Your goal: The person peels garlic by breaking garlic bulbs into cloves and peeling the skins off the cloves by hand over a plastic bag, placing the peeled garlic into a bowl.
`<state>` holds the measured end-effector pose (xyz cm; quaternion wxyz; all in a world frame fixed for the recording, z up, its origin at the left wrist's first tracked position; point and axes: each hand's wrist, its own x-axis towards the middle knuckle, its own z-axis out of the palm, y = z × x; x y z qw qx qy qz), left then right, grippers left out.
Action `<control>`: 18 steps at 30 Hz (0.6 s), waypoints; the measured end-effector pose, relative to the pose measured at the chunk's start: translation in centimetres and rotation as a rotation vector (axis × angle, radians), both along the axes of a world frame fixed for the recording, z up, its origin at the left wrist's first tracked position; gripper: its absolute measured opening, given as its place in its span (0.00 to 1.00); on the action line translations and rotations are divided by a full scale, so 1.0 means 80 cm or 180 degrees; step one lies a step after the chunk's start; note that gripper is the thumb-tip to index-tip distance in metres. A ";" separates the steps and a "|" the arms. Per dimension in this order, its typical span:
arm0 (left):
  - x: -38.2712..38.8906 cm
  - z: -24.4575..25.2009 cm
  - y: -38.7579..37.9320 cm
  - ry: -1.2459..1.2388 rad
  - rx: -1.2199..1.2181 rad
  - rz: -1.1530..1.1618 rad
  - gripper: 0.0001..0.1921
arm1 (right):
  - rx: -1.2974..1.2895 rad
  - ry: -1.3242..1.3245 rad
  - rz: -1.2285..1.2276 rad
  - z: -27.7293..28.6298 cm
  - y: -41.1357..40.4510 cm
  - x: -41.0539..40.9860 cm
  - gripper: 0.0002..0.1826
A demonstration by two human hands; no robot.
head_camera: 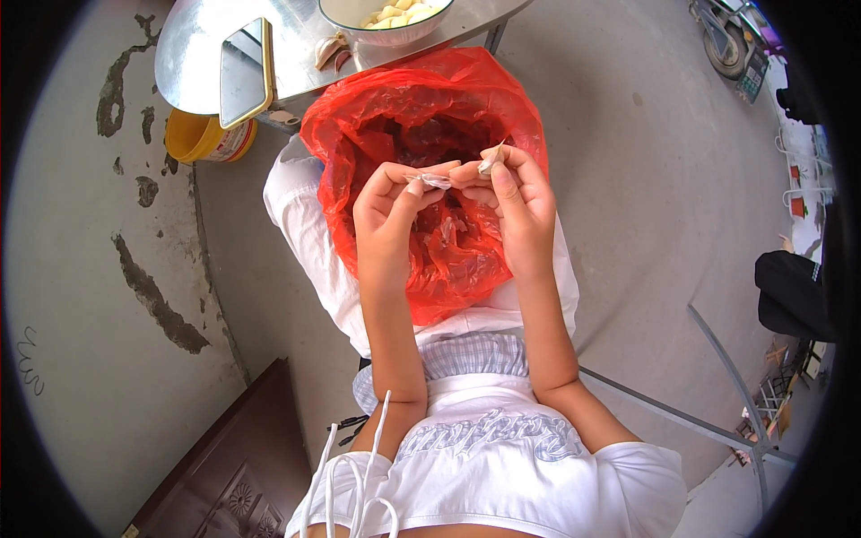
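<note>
Above my lap, my left hand [390, 202] pinches a thin, pale piece of garlic skin [434, 180] between thumb and fingers. My right hand [521, 195] grips a garlic clove [492, 160] that has papery skin on it. The fingertips of both hands almost meet. Beneath them a red plastic bag [430, 296] lies wide open across my lap, with scraps of garlic skin [452, 228] on its inner side. The bag's deeper contents are dark and hard to make out.
A metal table [192, 60] ahead holds a bowl [403, 35] of peeled garlic cloves, unpeeled garlic cloves [329, 51] and a smartphone [246, 74]. A yellow bucket [195, 138] stands below. A wooden door [235, 464] is behind left, a metal frame [672, 407] right. A person in black [794, 296] is far right.
</note>
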<state>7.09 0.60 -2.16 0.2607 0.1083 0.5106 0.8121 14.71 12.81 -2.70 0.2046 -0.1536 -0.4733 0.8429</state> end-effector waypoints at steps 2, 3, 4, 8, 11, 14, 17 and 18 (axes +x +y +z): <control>0.001 0.003 0.001 0.0003 -0.0012 -0.0017 0.06 | 0.0337 -0.0079 -0.0124 0.000 -0.001 -0.001 0.11; 0.002 0.004 0.001 0.0004 -0.0022 -0.0037 0.06 | 0.0267 -0.0055 -0.0129 0.002 -0.002 -0.002 0.11; 0.002 0.005 0.000 0.0003 -0.0021 -0.0038 0.06 | 0.0198 -0.0032 -0.0133 0.002 -0.002 -0.003 0.11; 0.004 0.009 0.000 0.0481 -0.0528 0.0187 0.06 | 0.0157 -0.0053 -0.0174 -0.002 0.000 -0.004 0.12; 0.003 0.008 -0.004 0.0725 -0.0861 0.0329 0.07 | 0.0143 -0.0009 -0.0164 -0.003 0.006 -0.001 0.11; 0.001 0.006 -0.007 0.0799 -0.1041 0.0348 0.08 | 0.0151 -0.0020 -0.0073 -0.004 0.011 0.002 0.13; 0.002 0.007 -0.006 0.0852 -0.1069 0.0336 0.09 | 0.0175 -0.0001 -0.0039 -0.004 0.012 0.002 0.15; 0.002 0.008 -0.006 0.0910 -0.1091 0.0327 0.10 | 0.0175 0.0021 0.0003 -0.004 0.012 0.002 0.15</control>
